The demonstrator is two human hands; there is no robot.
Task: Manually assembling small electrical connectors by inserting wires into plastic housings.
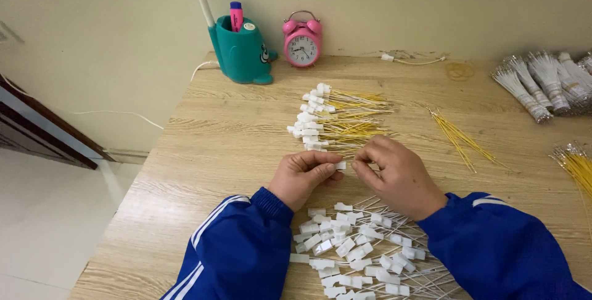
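Left hand pinches small white connector between thumb and fingertips, at table centre. Right hand just beside it, fingers curled together at connector's right end; what they grip is hidden. Directly beyond hands: row of white-tipped yellow wires. Below wrists: heap of white connectors with white leads. Loose yellow wires to right. Silver wire bundles far right. Teal pen holder and pink alarm clock stand at wall, on wooden table.

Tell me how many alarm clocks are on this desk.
1. The pink alarm clock stands at the back of the wooden desk against the wall, right beside the teal pen holder. Nothing in view hides another.
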